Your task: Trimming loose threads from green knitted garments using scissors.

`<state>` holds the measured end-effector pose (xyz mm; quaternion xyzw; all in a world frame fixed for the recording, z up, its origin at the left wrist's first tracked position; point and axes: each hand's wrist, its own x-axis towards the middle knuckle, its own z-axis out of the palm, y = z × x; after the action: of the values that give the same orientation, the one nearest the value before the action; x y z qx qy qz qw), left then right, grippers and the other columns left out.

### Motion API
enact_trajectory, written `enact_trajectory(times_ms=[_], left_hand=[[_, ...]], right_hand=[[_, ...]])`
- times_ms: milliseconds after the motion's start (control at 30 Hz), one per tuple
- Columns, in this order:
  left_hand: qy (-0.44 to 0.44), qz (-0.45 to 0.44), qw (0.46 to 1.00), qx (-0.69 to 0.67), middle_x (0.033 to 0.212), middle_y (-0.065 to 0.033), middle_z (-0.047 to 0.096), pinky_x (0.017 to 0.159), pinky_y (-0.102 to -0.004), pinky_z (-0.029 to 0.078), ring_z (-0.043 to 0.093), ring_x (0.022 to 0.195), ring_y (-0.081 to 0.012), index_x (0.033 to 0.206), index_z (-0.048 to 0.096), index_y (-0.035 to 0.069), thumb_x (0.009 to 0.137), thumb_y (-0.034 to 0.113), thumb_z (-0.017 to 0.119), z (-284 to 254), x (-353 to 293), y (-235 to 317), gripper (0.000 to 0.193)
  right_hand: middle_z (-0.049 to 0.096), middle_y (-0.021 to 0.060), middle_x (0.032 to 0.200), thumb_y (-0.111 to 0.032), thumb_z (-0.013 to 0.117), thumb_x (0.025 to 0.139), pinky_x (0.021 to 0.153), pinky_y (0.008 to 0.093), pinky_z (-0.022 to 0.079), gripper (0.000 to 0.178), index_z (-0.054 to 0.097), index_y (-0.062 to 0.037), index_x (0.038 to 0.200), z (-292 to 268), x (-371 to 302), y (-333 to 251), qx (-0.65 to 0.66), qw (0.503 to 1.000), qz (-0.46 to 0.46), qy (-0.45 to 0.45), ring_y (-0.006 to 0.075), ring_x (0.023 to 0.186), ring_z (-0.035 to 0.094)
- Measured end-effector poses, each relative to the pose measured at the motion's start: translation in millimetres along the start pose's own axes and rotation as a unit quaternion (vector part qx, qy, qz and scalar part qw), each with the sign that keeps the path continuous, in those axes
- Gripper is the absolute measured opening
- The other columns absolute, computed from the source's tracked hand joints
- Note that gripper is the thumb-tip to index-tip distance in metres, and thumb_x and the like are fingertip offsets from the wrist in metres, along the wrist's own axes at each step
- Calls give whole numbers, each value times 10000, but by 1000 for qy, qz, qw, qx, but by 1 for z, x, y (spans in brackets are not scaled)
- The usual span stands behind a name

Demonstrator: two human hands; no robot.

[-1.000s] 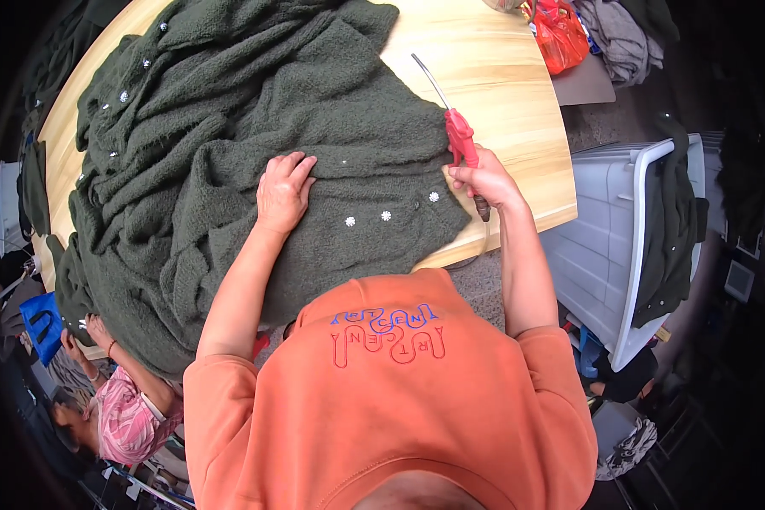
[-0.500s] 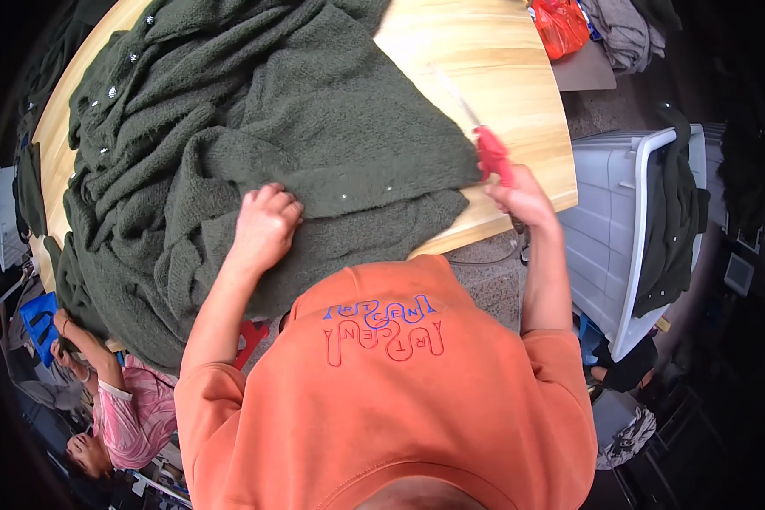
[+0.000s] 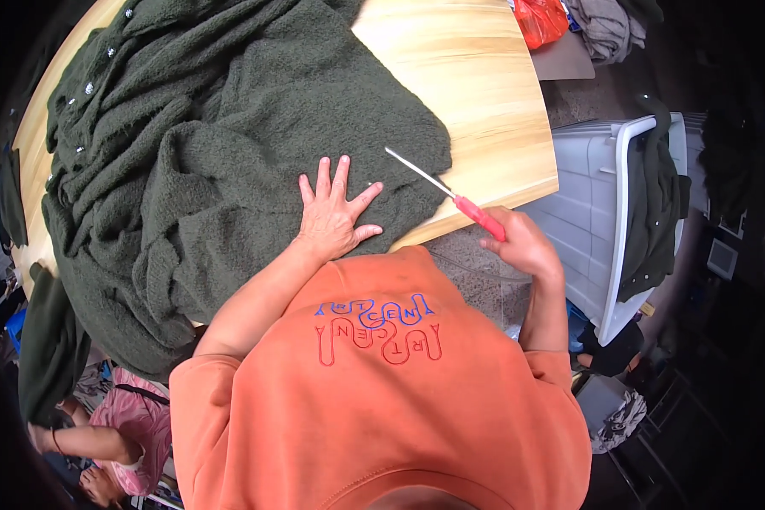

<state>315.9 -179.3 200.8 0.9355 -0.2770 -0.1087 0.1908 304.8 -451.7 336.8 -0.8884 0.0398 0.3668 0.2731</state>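
Observation:
A dark green knitted garment (image 3: 255,127) with shiny buttons lies in folds over the table, its near part spread out in front of me. My left hand (image 3: 335,217) rests flat on that part, fingers spread. Off the garment's right corner, my right hand (image 3: 523,242) grips red-handled scissors (image 3: 478,218) seen edge-on. Their slim metal blades point up and left, over the garment's edge. How the fingers sit in the handles is partly hidden.
The pale wooden table (image 3: 476,93) ends close on my right. Beyond it stands a white plastic bin (image 3: 582,170) with dark green garments (image 3: 654,212) hanging over it. A red plastic bag (image 3: 540,21) lies at the far right. Lower left, a co-worker in pink (image 3: 136,425) sits near hanging green cloth (image 3: 51,348).
My left hand has let go of the folded edge, moved right and spread flat. The fold is now laid down. The scissors have swung left over the garment. At left, the co-worker has moved.

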Motion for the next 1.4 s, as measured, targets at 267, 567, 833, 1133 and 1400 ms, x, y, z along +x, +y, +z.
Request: enact_trajectory(times_ms=[267, 567, 833, 1133, 1400], left_hand=[[-3, 30, 999, 39, 1406, -191, 148, 853, -709, 218, 117, 1248, -495, 1232, 455, 356, 641, 606, 596, 7, 2, -1, 657], [3, 30, 998, 49, 1394, -200, 165, 849, -711, 215, 110, 1248, -497, 1212, 479, 350, 648, 618, 582, 11, 1, -1, 633], [13, 39, 997, 63, 1382, -227, 175, 848, -709, 210, 111, 1248, -497, 1203, 495, 339, 654, 635, 564, 12, 1, -1, 627], [7, 40, 997, 59, 1378, -243, 169, 851, -706, 208, 114, 1247, -497, 1200, 500, 331, 657, 641, 557, 11, 1, -1, 628], [4, 39, 998, 58, 1378, -244, 178, 858, -699, 205, 120, 1250, -489, 1227, 474, 346, 666, 640, 549, 9, 1, 0, 637]], right_hand=[[571, 205, 850, -87, 646, 676, 700, 430, 424, 251, 569, -4, 900, 12, -10, -8, -109, 994, -7, 1, 385, 813, 545], [579, 202, 858, -62, 626, 664, 701, 433, 422, 209, 583, -10, 862, 11, -14, -15, -186, 982, 32, -2, 377, 820, 548], [585, 205, 797, -37, 565, 662, 682, 437, 427, 158, 586, -4, 815, 8, -14, -22, -205, 978, 25, -3, 378, 790, 553], [585, 203, 805, -42, 569, 663, 673, 437, 429, 146, 588, -1, 803, 8, -12, -22, -208, 978, 18, 7, 375, 788, 557], [595, 207, 797, -34, 521, 670, 695, 435, 453, 136, 592, 3, 779, 8, -14, -14, -226, 974, 23, 19, 366, 788, 574]])
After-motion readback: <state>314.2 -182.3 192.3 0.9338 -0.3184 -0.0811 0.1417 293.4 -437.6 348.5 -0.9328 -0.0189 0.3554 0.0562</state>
